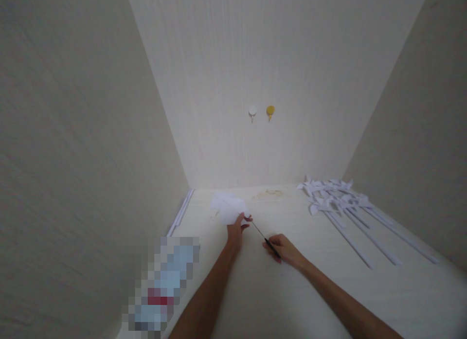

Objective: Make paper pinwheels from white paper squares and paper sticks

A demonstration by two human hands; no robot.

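Observation:
My right hand (pixel 286 249) is closed around the black handle of a tool (pixel 272 248) with a thin, straight metal shaft, perhaps a screwdriver or an awl. The shaft slants up and left to the fingertips of my left hand (pixel 237 229). Those fingers are curled in at the shaft's tip; whatever small thing they may pinch is too blurred to make out. Just behind my left hand, several white paper pieces (pixel 228 206) lie loosely overlapped on the pale tabletop (pixel 248 300).
Several white paper pinwheels (pixel 333 195) with rolled paper sticks (pixel 352 241) lie at the right. More paper rolls (pixel 180 212) rest along the left wall, behind a pixelated object (pixel 164 285). A white hook (pixel 252 111) and a yellow hook (pixel 270 111) are on the back wall.

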